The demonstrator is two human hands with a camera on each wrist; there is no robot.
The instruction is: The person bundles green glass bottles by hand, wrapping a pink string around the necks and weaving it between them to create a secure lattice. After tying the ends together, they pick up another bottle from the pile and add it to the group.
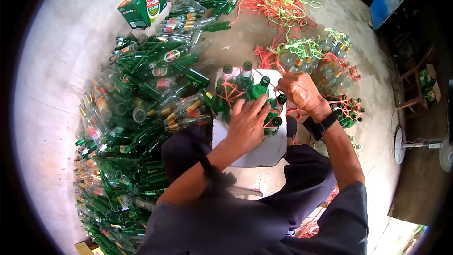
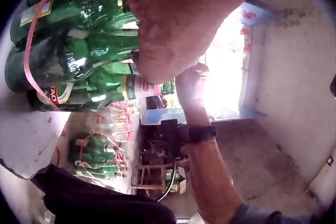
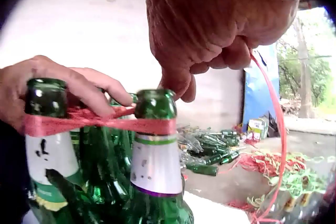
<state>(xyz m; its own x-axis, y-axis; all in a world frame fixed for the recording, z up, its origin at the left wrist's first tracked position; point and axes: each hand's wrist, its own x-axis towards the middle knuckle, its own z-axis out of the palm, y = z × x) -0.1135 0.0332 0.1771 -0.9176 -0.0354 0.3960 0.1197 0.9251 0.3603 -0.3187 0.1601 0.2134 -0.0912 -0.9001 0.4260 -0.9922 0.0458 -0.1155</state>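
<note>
A cluster of green glass bottles (image 1: 261,88) stands upright on a white-topped stool (image 1: 245,156) between the person's knees. Red plastic string (image 3: 113,123) runs around and across the bottle necks; another pink band (image 2: 30,58) circles the bodies in the left wrist view. Over the near bottle tops lies the left hand (image 1: 246,125), its extended fingers touching the string between the necks. Just above the right side of the cluster, the right hand (image 1: 300,93) is curled around the string, and a length (image 3: 281,124) trails down from its fist.
Loose bottles (image 1: 155,94) pile along the left wall, with a green beer carton (image 1: 144,4) behind. Tangled red and green string (image 1: 278,7) lies ahead on the floor. Tied bottle bundles (image 1: 337,73) stand to the right, and a fan (image 1: 400,145) is farther right.
</note>
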